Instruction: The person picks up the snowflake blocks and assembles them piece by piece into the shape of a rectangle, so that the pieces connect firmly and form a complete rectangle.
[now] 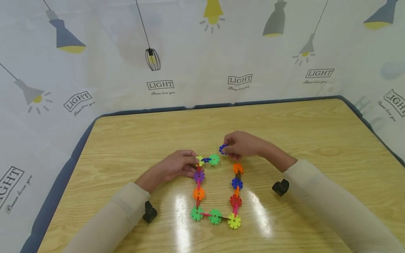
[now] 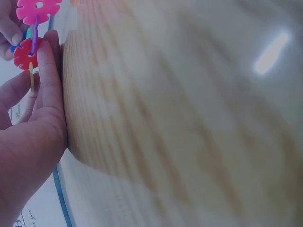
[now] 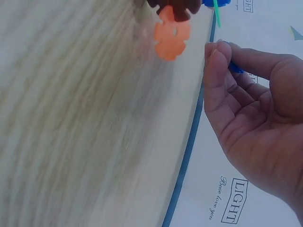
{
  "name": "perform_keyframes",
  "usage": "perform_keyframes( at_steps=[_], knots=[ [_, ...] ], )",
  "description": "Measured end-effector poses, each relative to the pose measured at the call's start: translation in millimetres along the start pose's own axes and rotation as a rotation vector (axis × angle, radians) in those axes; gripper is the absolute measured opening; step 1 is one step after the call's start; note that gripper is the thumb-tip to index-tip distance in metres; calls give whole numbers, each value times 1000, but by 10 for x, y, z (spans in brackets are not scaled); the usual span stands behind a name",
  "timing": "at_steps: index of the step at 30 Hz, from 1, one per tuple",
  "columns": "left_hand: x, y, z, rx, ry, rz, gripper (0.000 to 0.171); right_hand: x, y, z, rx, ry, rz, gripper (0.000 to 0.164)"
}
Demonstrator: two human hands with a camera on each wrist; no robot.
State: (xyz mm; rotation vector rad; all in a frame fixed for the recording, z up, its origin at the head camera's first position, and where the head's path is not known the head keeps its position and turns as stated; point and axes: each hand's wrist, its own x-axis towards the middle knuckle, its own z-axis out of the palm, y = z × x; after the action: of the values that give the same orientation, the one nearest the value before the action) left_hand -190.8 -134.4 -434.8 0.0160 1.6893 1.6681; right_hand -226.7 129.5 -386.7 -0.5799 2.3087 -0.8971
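A chain of notched plastic snowflake discs lies on the table, forming a frame with a gap at its upper right. My left hand pinches the yellow disc at the upper left corner, thumb on one side and fingers on the other. From that corner a dark blue disc and a green disc reach right. Between thumb and fingertips, my right hand holds a loose blue disc, just beyond the green one and apart from it. In the right wrist view the fingers mostly cover this blue disc.
Down the right side run an orange disc, a blue disc and a red disc. A yellow disc marks the lower right corner. The wooden table ends at a lamp-patterned cloth.
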Motion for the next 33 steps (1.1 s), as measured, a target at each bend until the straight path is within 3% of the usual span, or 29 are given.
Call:
perform_keyframes(
  at_steps=[15, 26, 33],
  knots=[
    [20, -23, -18, -16, -13, 5, 6, -165, 40, 228, -14, 45, -42, 14],
    [31, -21, -40, -25, -32, 6, 7, -133, 4, 301, -98, 88, -93, 13],
    [26, -1, -32, -33, -24, -7, 6, -136, -10, 369, -236, 175, -139, 10]
  ],
)
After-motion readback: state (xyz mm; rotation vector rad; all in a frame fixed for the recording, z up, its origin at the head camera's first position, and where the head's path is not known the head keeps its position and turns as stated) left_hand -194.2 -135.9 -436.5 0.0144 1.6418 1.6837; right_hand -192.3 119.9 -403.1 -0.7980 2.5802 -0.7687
